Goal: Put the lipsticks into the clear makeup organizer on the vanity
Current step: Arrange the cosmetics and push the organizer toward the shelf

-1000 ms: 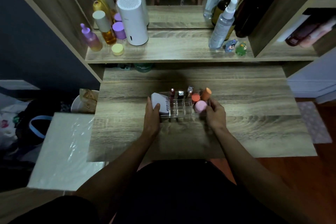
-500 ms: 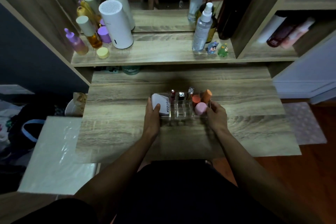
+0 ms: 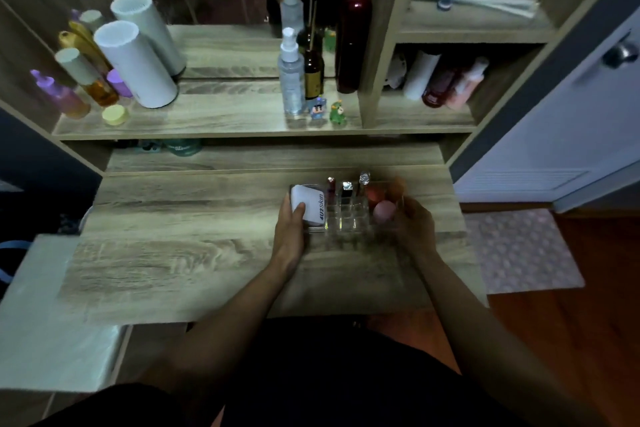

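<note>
While both hands [image 3: 291, 225] [image 3: 414, 224] grip the organizer [image 3: 346, 218], three lipsticks [image 3: 346, 189] stand upright.

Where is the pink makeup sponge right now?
In the head view, the pink makeup sponge sits at the right end of the clear organizer, just right of the lipsticks and beside the right hand.

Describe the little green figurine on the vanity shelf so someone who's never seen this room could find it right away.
Start at the vanity's upper shelf below the mirror and go to its right end, by the upright divider. In front of the clear spray bottle stand two tiny figurines side by side. The green figurine is the right one, nearest the divider; the blue figurine is to its left.
</note>
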